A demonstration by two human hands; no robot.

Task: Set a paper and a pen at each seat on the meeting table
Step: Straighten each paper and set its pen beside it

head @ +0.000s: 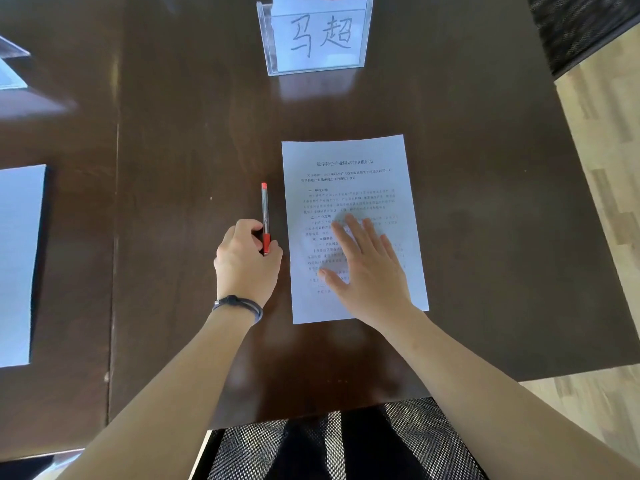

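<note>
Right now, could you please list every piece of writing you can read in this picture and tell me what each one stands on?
"马超": handwritten on the white card in the clear name stand.
Paper under the right hand: printed Chinese title and body text, too blurred to read reliably.
Pen held by the left hand: no readable marking.
Second sheet at the left edge: no text visible.

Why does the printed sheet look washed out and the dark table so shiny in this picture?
In the head view, light from above glares off the glossy table, which mirrors the name card stand; the paper looks overexposed, its small print too soft to read; the right hand is slightly blurred, the left hand gripping the pen sharper; the wide lens bows the table's edges.
</note>
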